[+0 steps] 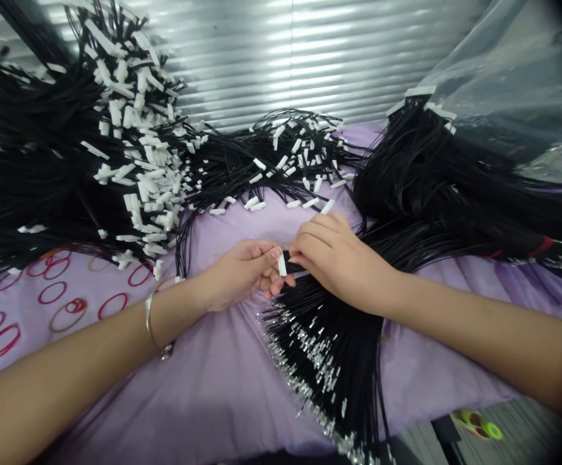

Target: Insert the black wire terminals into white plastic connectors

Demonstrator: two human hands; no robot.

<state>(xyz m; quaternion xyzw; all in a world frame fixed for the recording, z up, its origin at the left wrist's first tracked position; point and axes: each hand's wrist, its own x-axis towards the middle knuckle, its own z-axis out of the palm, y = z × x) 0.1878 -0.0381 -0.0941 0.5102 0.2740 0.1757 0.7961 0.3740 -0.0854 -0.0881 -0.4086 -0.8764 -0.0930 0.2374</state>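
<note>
Over the middle of the purple cloth, my left hand pinches a small white connector between thumb and fingers. Black wires run from that connector toward my right hand, whose fingertips are closed on them close to the connector. Below my right hand a bundle of black wires fans out toward the front edge, its ends tipped with shiny metal terminals. Just beyond my hands lie loose wires with white connectors.
A big heap of black wires with white connectors rises at the left. Red and tan rubber bands lie before it. Another wire bundle is at the right, beside clear plastic sheeting. A ridged silvery panel stands behind.
</note>
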